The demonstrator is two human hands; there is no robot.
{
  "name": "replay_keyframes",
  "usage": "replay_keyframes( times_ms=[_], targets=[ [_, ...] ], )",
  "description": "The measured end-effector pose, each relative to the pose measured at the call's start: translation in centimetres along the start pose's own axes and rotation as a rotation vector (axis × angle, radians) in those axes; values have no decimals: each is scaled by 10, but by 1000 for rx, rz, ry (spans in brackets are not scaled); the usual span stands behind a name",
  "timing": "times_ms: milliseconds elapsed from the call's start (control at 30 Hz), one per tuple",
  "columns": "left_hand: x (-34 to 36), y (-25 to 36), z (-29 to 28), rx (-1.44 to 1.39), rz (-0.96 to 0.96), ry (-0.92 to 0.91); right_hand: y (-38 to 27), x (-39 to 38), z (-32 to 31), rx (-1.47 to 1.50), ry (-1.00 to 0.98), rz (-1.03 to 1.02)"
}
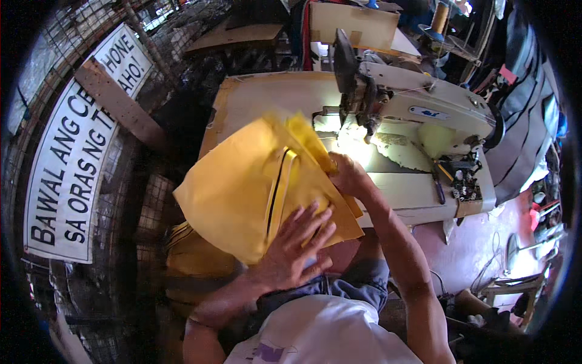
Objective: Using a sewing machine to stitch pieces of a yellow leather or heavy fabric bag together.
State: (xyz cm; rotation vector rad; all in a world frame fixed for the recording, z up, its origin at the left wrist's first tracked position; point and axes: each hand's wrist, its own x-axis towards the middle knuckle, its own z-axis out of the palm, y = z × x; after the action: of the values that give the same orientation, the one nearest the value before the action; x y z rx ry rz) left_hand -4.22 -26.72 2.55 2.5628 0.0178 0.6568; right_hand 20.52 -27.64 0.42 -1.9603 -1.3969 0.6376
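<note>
A yellow fabric piece (227,182) hangs between my hands in front of the sewing machine table. A narrow strip with a black line, possibly a zipper, runs down its face, and a brighter yellow flap (306,136) stands at its upper edge, partly blurred. My right hand (350,175) is closed on the piece's right edge; its fingertips are mostly hidden. My left hand (298,246) lies against the lower part of the fabric, fingers spread and somewhat blurred. Behind the piece, the sewing machine (427,103) has its lamp lit over the needle area.
Small tools and metal parts (464,176) lie at the table's right end. A yellow pile with black stripes (197,249) is low on the left. Wire mesh with a white sign (76,158) borders the left. Dark cloth (527,103) hangs at right.
</note>
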Motion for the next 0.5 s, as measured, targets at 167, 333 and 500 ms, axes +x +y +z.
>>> replay_keyframes(
  times_ms=[167, 333, 500],
  targets=[
    [54, -71, -4, 362, 81, -131, 46, 4, 24, -23, 158, -69],
    [81, -118, 6, 376, 132, -236, 39, -5, 13, 23, 146, -82],
    [65, -133, 5, 436, 150, -155, 30, -60, 3, 91, 343, 77]
  ],
)
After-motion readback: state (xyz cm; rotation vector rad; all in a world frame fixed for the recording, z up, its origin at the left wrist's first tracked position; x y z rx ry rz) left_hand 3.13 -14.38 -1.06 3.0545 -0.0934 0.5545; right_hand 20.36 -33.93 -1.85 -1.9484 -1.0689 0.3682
